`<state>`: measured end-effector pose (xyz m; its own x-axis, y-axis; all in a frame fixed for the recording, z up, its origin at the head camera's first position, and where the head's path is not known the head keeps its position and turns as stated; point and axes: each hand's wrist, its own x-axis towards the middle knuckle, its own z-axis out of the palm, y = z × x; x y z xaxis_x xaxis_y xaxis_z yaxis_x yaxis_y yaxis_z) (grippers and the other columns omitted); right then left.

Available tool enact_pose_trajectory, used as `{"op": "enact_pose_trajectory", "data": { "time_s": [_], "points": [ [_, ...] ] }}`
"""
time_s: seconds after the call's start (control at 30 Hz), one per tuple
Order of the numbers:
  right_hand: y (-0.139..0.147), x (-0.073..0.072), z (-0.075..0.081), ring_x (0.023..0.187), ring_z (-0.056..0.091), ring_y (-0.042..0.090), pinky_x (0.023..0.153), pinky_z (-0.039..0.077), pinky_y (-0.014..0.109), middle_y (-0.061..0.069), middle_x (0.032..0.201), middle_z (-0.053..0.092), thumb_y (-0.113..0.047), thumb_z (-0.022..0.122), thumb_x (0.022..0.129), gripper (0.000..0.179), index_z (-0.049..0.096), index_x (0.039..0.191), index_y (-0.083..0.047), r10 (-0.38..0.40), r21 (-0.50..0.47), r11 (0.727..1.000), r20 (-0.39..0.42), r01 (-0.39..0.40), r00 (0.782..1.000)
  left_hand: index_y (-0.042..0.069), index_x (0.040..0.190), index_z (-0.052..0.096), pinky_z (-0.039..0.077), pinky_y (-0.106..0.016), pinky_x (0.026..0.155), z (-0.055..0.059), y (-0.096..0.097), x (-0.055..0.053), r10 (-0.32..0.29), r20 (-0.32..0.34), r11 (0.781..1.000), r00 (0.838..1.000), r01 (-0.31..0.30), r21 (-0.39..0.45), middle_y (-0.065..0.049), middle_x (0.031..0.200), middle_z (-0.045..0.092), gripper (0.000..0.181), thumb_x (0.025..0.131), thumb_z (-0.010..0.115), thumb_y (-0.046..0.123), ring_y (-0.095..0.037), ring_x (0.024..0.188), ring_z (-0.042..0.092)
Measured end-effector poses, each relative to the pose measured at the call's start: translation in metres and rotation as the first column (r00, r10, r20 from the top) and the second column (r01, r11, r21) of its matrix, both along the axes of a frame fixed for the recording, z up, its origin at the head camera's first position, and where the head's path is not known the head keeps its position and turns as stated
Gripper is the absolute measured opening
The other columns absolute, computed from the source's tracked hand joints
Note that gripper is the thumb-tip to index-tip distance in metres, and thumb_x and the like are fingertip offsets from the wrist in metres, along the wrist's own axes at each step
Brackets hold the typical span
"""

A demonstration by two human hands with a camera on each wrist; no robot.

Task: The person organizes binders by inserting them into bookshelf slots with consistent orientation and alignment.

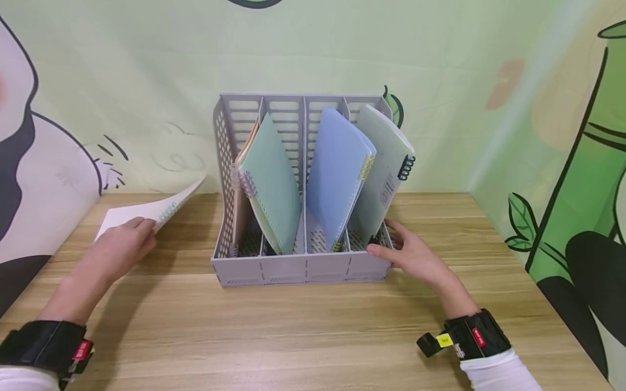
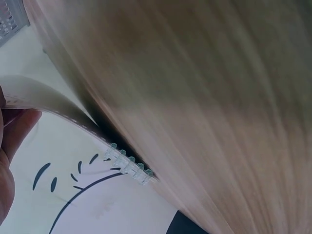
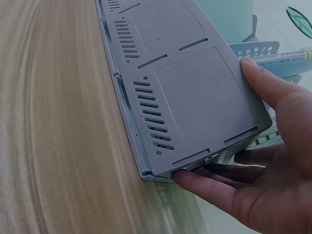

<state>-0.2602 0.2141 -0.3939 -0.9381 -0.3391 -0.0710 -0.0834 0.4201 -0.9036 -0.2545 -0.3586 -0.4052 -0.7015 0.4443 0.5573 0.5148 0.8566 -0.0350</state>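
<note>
On the left, my left hand pinches a white notebook by its near edge. The notebook has clear binding rings along one side and bends upward at its far corner. Mid-table stands a grey file rack with slotted dividers. My right hand grips the rack's front right corner, thumb over the top edge and fingers against the side. Inside the rack lean a green notebook, a blue notebook and a pale grey-green notebook with black rings. A brownish notebook is partly hidden behind the green one.
The wooden table meets a green cartoon-printed backdrop behind the rack. Printed wall panels flank both sides. Each wrist wears a black strap with a camera.
</note>
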Motion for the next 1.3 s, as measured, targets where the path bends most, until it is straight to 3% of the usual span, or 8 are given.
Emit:
{"op": "enact_pose_trajectory", "data": {
  "time_s": [0.2,0.47,0.7,0.87,1.07,1.3],
  "points": [
    [0.000,-0.001,0.000,0.129,0.053,0.043,0.088,0.058,0.045,0.035,0.148,0.045,-0.032,0.073,0.097,0.095,0.013,0.163,0.000,0.006,-0.003,1.000,-0.004,-0.006,1.000,0.000,0.093,0.057,0.051,-0.053,0.053,0.002,0.002,0.002,0.010,-0.025,0.999,1.000,-0.009,0.037,-0.012,0.081,0.059,0.019,0.078,0.065,-0.008,-0.035,0.062,0.059],
    [0.000,-0.001,0.000,0.129,0.053,0.042,0.089,0.058,0.046,0.034,0.148,0.044,-0.033,0.073,0.097,0.095,0.013,0.163,-0.001,0.007,0.007,1.000,-0.005,-0.007,1.000,-0.002,0.093,0.057,0.050,-0.052,0.052,0.009,0.009,0.004,0.022,-0.027,0.998,0.999,-0.020,0.066,-0.012,0.079,0.057,0.019,0.078,0.066,-0.010,-0.029,0.062,0.053],
    [0.000,0.000,0.000,0.129,0.053,0.042,0.089,0.058,0.046,0.034,0.148,0.044,-0.034,0.073,0.097,0.095,0.013,0.163,-0.001,0.006,0.013,1.000,-0.004,-0.006,1.000,-0.003,0.096,0.058,0.053,-0.057,0.054,0.014,0.015,0.007,0.010,-0.083,0.994,0.997,0.000,0.110,-0.019,0.084,0.061,0.020,0.080,0.068,-0.011,-0.037,0.065,0.060],
    [0.000,0.000,0.000,0.128,0.054,0.042,0.088,0.058,0.046,0.034,0.147,0.045,-0.034,0.073,0.097,0.095,0.013,0.163,-0.001,0.007,0.015,1.000,-0.008,-0.006,1.000,-0.003,0.095,0.058,0.052,-0.055,0.054,0.017,0.018,0.009,0.011,-0.096,0.989,0.995,0.003,0.149,-0.017,0.082,0.060,0.017,0.082,0.067,-0.010,-0.035,0.064,0.059],
    [0.000,-0.001,0.000,0.129,0.053,0.042,0.089,0.058,0.046,0.034,0.148,0.044,-0.035,0.073,0.097,0.095,0.014,0.163,-0.001,0.008,0.017,1.000,-0.010,-0.007,1.000,-0.001,0.090,0.057,0.050,-0.054,0.054,0.024,0.022,0.011,0.045,-0.104,0.981,0.994,-0.024,0.193,-0.018,0.081,0.060,0.009,0.085,0.063,-0.007,-0.036,0.067,0.058],
    [0.000,0.000,0.001,0.128,0.054,0.042,0.089,0.058,0.047,0.034,0.148,0.045,-0.035,0.073,0.097,0.095,0.014,0.163,-0.001,0.006,0.019,1.000,-0.009,-0.006,1.000,-0.002,0.089,0.056,0.053,-0.055,0.055,0.028,0.027,0.012,0.068,-0.147,0.973,0.987,-0.033,0.230,-0.020,0.080,0.062,0.013,0.083,0.064,-0.011,-0.038,0.069,0.061]
  ]
}}
